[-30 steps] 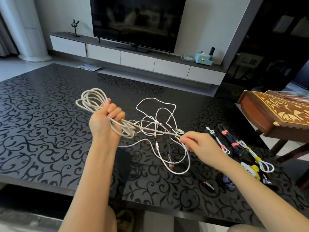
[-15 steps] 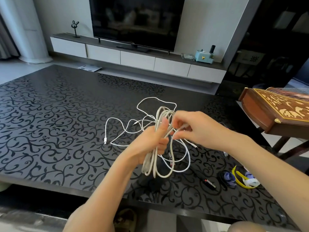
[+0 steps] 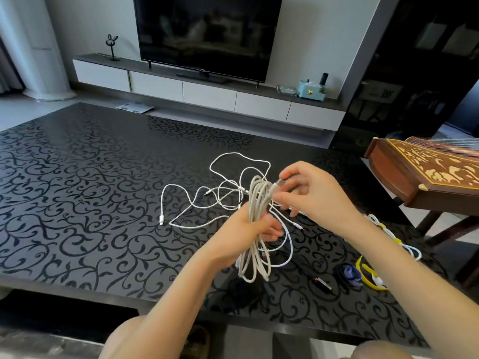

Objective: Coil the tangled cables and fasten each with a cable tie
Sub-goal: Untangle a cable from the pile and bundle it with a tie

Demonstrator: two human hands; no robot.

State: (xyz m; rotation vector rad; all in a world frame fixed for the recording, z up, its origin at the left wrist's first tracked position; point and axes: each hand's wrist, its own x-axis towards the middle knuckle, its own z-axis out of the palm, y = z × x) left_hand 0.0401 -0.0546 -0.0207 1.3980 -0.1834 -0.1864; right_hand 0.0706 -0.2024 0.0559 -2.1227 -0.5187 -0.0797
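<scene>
Bare left hand and right hand (2 forearms bare too).

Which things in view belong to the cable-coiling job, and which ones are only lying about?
Job: left hand, gripping the coiled white cable; right hand, pinching its end; loose white cables on the table; yellow cable tie.
Lying about: television; wooden stringed instrument; rabbit figure; light-blue box.
</scene>
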